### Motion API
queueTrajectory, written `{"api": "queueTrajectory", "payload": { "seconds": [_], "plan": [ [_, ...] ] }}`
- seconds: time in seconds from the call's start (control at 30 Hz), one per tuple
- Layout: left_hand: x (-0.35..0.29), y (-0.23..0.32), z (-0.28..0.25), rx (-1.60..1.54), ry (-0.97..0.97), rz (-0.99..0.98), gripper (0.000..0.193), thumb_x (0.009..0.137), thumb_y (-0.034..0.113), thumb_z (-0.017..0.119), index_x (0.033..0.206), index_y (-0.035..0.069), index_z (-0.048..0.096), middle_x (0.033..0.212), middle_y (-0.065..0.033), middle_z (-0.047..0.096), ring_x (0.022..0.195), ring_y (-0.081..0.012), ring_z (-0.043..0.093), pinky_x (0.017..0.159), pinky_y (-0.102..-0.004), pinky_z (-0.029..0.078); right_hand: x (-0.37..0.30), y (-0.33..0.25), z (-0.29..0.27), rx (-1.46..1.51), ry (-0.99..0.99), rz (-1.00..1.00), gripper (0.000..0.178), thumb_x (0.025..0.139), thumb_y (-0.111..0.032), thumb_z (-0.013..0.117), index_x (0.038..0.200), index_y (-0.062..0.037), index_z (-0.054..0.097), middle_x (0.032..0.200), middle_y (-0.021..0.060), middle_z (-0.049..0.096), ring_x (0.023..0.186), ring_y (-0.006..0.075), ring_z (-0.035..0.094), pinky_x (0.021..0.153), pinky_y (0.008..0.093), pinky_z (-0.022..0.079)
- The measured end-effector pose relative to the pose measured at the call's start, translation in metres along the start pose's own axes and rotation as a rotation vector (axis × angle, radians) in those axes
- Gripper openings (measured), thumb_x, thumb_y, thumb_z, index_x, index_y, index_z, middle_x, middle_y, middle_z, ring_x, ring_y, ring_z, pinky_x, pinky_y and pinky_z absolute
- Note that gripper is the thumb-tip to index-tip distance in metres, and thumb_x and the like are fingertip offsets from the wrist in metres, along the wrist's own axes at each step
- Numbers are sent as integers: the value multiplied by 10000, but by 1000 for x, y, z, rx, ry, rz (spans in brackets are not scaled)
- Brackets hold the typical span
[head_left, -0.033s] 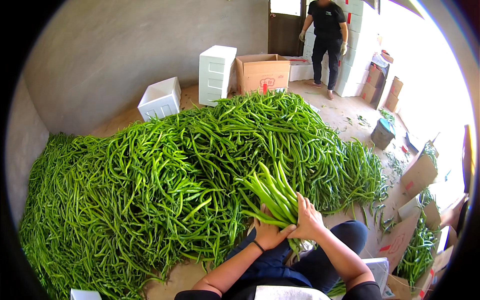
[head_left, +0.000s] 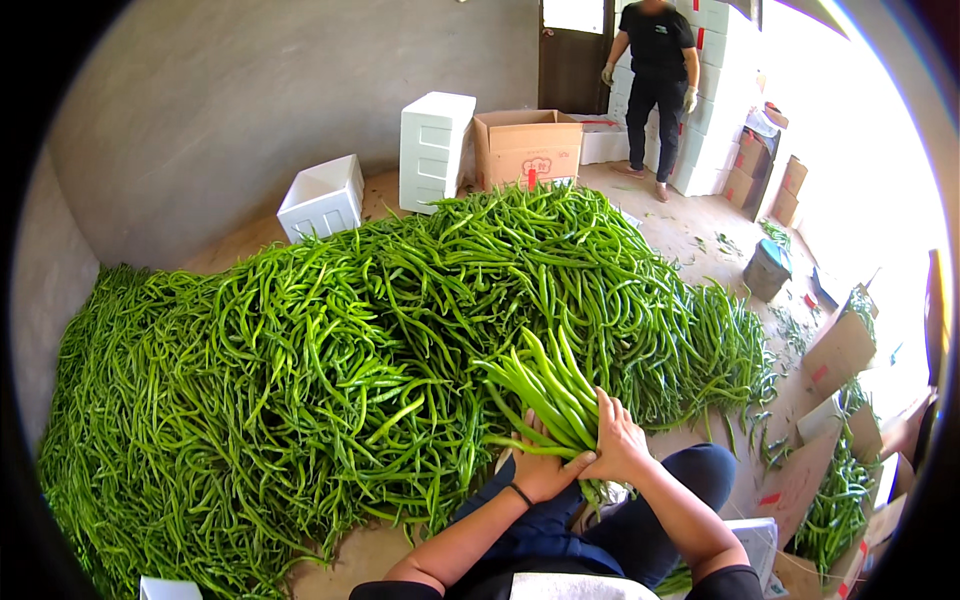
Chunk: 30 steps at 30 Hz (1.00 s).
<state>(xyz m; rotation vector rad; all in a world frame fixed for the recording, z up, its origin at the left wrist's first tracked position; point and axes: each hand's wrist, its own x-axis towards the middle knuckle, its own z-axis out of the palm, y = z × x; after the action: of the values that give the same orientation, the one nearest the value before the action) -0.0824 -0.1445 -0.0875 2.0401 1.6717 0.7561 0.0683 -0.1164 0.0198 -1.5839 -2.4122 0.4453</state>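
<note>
A bunch of long green chili peppers is gathered between my two hands, its tips fanning away from me. My left hand wraps the bunch from the left near the stem ends. On the right side my right hand presses against it, fingers pointing up along the peppers. The thumbs come together over the near end. Just beyond the bunch spreads a large heap of the same green peppers, lying across the floor to the left and ahead. My palms and the inner peppers are hidden.
White foam boxes and an open cardboard carton stand behind the heap. A person in dark clothes and gloves stands by stacked white boxes. At right are a bucket and cardboard boxes with peppers.
</note>
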Motion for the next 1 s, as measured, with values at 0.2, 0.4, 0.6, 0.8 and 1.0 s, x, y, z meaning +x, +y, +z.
{"api": "queueTrajectory", "payload": {
  "seconds": [0.2, 0.4, 0.6, 0.8, 1.0],
  "plan": [
    [0, -3, -8, 63, -17, 49, 909, 779, 732, 420, 1392, 63, 357, 1478, -247, 155, 1368, -446, 80, 1075, -574, 90, 0, -4, 20, -63, 126, 28, 1186, 419, -255, 800, 1392, 22, 180, 1262, 207, 405, 1111, 391, 452, 895, 463, 426],
    [-40, 19, -93, 206, -470, 175, 879, 735, 551, 642, 1331, -35, 374, 1340, -262, 399, 1255, -392, 387, 1046, -428, 322, -3, -21, 12, -93, 70, 18, 1121, 456, -275, 797, 1380, 0, 224, 1242, 185, 418, 1108, 369, 438, 928, 438, 380],
    [17, 63, -149, 311, -281, 646, 1137, 555, 468, 802, 1418, -5, 232, 1429, -279, 255, 1361, -357, 236, 1109, -443, 214, 3, -14, 13, -331, 81, -187, 1049, 472, -363, 783, 1338, 25, 334, 1196, 162, 473, 1062, 309, 476, 899, 404, 375],
    [72, 5, -102, 294, -431, 391, 1353, 416, 468, 852, 1441, 10, 98, 1255, -214, 444, 1177, -347, 441, 1046, -422, 321, 20, -14, -15, -329, -74, -69, 1125, 429, -379, 830, 1336, 47, 317, 1259, 160, 463, 1183, 313, 439, 1049, 501, 270],
    [65, 16, -63, 308, -209, 601, 1223, 378, 477, 840, 1357, -17, 298, 1252, -220, 452, 1162, -371, 437, 1019, -448, 317, -7, 28, -2, -327, 32, -55, 1087, 493, -268, 813, 1418, -194, 248, 1300, 99, 418, 1243, 283, 368, 1084, 576, 123]
  ]
}}
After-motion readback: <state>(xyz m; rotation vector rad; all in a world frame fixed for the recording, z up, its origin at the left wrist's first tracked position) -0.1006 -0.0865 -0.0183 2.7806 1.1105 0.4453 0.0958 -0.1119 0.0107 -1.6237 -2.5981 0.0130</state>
